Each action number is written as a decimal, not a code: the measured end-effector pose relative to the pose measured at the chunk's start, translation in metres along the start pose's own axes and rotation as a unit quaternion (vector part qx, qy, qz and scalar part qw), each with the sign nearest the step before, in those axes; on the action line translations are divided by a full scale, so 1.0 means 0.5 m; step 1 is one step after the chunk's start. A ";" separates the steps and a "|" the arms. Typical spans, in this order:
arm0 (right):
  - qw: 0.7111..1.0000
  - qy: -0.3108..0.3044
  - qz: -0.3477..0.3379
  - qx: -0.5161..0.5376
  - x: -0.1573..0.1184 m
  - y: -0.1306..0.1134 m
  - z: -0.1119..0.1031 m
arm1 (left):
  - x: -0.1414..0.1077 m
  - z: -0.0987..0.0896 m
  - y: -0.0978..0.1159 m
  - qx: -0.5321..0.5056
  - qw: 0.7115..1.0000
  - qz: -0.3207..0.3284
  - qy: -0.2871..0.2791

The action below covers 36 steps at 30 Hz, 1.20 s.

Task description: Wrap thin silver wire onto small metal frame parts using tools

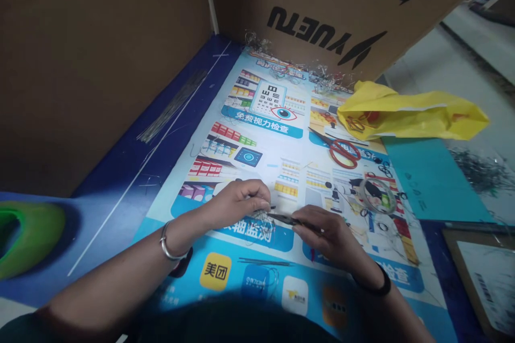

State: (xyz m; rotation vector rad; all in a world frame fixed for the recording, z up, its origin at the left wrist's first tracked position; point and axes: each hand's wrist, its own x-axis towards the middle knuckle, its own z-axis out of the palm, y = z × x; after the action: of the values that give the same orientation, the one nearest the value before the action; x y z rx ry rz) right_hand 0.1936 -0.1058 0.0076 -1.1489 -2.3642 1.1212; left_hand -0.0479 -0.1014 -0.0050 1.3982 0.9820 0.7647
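My left hand (245,201), with a silver bangle on its wrist, pinches the edge of a small tangle of thin wire (262,221) above the printed poster (277,171). In my right hand (328,230) is a pair of dark pliers (287,219), its tips pointing left and touching the wire piece. Whether the jaws are closed on a strand is too small to tell. A few thin wires (265,262) lie on the poster nearer to me.
Red-handled scissors (344,153), a roll of clear tape (378,196) and a yellow bag (418,115) lie to the right. Straight wires (173,107) lie at left, near cardboard walls (325,0). A green object (48,238) stands far left.
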 end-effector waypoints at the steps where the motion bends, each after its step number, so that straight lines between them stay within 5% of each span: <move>1: 1.000 -0.001 -0.001 0.009 0.000 0.000 0.000 | 0.001 -0.003 0.000 -0.012 1.000 -0.002 -0.009; 10: 1.000 -0.011 -0.021 0.020 0.000 -0.003 0.000 | 0.001 -0.017 -0.010 -0.129 0.990 0.019 -0.049; 23: 0.997 0.027 -0.070 -0.027 0.002 -0.003 0.018 | 0.000 -0.018 -0.018 -0.127 0.990 0.019 -0.065; 36: 0.996 -0.004 -0.082 -0.016 0.003 0.002 0.020 | 0.000 -0.018 -0.016 -0.147 0.985 0.029 -0.087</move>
State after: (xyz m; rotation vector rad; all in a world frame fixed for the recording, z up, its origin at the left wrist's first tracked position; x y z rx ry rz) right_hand 0.1875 -0.1094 -0.0001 -0.9417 -2.4401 1.0363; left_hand -0.0569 -0.0981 -0.0124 1.2174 0.6646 0.7811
